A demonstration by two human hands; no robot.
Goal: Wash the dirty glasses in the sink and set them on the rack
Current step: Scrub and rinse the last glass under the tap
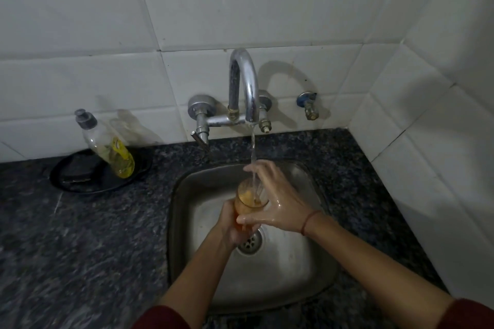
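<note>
Over the sink (pixel 294 262) at mid-frame, the left hand (pixel 232 226) grips the glass (pixel 248 196) low so its mouth catches the tap stream (pixel 252 147), while the right hand (pixel 279 201) curls round the rim, likely to rub it.

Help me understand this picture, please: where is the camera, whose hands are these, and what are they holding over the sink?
There is no machine here: one camera worn on a person's head looks down at their two bare hands. The left hand grips the lower part of a glass, which looks orange inside, and the right hand curls round its upper part. Water runs from the tap into the glass, above the steel sink. On the dark stone counter to the left, a soap bottle sits on a black round dish.
</note>
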